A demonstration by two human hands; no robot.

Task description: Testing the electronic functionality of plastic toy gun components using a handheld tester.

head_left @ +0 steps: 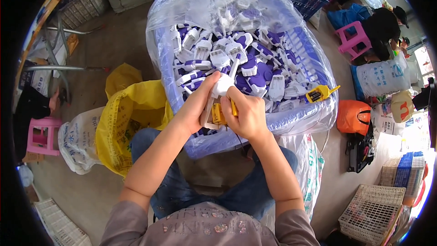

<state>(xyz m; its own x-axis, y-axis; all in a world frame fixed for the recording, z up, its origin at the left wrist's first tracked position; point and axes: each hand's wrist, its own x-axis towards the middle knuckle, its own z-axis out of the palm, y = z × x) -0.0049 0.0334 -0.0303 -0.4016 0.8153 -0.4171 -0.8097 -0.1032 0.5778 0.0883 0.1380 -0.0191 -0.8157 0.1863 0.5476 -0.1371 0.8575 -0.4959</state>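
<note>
My left hand (195,105) is closed round one side of a white plastic housing (222,85) with a narrow stem pointing away from me. My right hand (248,113) grips the other side, its fingers curled over a yellow part (219,115) at the near end. A thin dark wire hangs below that hand. Just beyond lies a heap of white-and-purple plastic housings (219,58) in a plastic-lined purple basket (207,148). On the basket's right rim rests a yellow pointed device (317,94) with dark slots in its body.
Left of the basket stands an open yellow bag (109,132), beside a white sack (79,139) and a pink stool (44,135). To the right are an orange bag (353,116) and white crates (371,207). Another person (381,32) sits farther right near a pink stool (353,40).
</note>
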